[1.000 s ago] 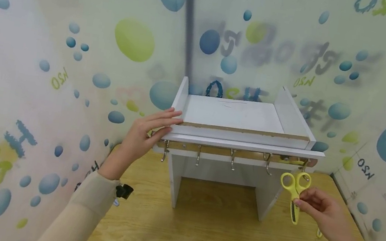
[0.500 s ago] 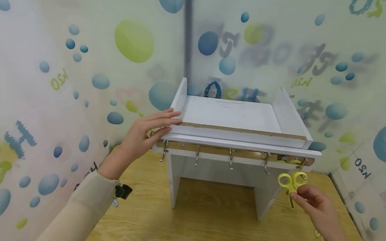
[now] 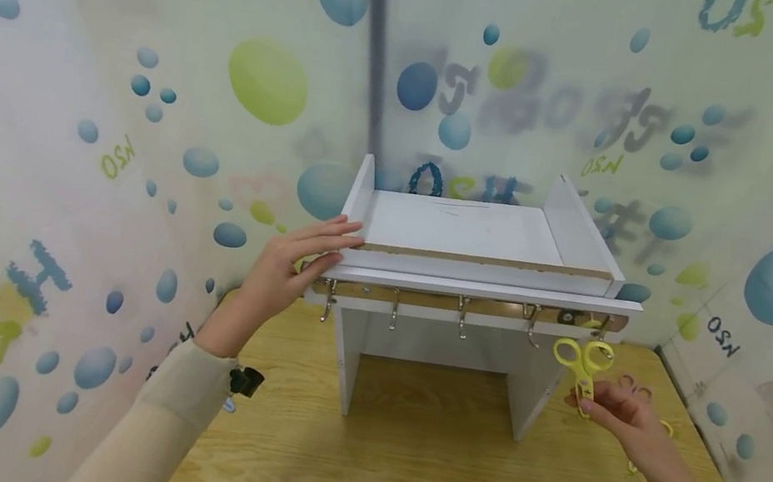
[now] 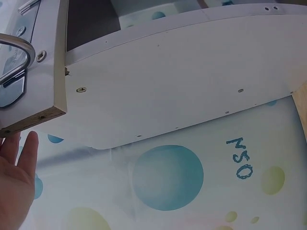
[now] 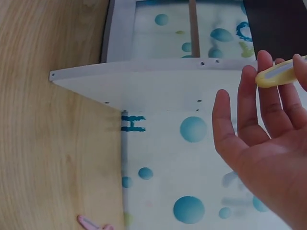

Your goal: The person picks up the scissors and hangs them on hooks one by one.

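Observation:
My right hand [image 3: 630, 427] pinches a pair of yellow scissors [image 3: 584, 380] by the blade end, ring handles up. One ring overlaps the rightmost hook [image 3: 602, 330] of the metal hook rail [image 3: 415, 298] in the head view. The right wrist view shows the rounded yellow tip of the scissors [image 5: 276, 75] between thumb and fingers, the other fingers spread. My left hand [image 3: 282, 275] rests its extended fingers on the left end of the white shelf unit [image 3: 473, 271]. In the left wrist view, those fingertips [image 4: 30, 143] are at the board's lower corner.
Pink scissors [image 3: 634, 387] lie on the wooden table [image 3: 427, 466] behind my right hand. Another yellow item [image 3: 633, 467] is mostly hidden by that hand. Several hooks line the rail's front. Patterned walls [image 3: 129, 234] enclose the table at the back and sides.
My right hand has moved slightly left, bringing the scissors' rings to the rightmost hook. The scissors' tilt has changed, and pink handles have come into view behind the hand. My left hand stays put.

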Action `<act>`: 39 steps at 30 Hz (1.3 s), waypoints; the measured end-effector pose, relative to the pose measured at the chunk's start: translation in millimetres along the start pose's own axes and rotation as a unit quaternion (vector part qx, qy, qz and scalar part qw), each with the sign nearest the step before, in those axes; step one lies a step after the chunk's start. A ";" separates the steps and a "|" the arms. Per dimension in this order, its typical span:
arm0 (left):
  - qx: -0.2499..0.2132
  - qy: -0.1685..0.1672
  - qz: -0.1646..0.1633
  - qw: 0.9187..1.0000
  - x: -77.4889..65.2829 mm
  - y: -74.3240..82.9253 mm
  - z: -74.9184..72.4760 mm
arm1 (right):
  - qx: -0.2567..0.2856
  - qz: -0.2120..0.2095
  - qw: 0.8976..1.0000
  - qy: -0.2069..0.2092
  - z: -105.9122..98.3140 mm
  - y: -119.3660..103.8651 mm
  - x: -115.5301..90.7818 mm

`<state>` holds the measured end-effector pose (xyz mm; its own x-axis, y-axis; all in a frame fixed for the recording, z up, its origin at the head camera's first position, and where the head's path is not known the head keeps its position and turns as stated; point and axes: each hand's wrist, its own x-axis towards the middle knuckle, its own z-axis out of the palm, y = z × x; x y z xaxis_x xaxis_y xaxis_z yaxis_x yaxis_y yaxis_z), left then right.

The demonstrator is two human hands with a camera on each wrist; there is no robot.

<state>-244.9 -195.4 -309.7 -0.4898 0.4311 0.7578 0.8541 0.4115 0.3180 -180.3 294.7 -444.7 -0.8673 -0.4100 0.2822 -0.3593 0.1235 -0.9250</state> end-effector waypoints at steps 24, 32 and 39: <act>0.001 -0.001 0.000 1.000 -0.1 -0.8 -0.2 | 0.133 0.056 0.990 -0.011 -51.2 60.7 -33.0; 0.000 0.002 -0.002 1.000 -1.5 -1.6 0.6 | 0.097 0.147 0.983 0.054 -71.8 75.7 -50.8; -0.002 0.001 0.000 1.000 -0.2 -2.4 0.9 | 0.040 0.253 0.963 0.087 -86.3 86.5 -64.0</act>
<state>-247.0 -195.7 -311.2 -0.4904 0.4297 0.7582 0.8544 0.4085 0.3211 -185.6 409.6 -520.8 -0.9715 -0.1574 -0.1774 0.1458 0.1939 -0.9701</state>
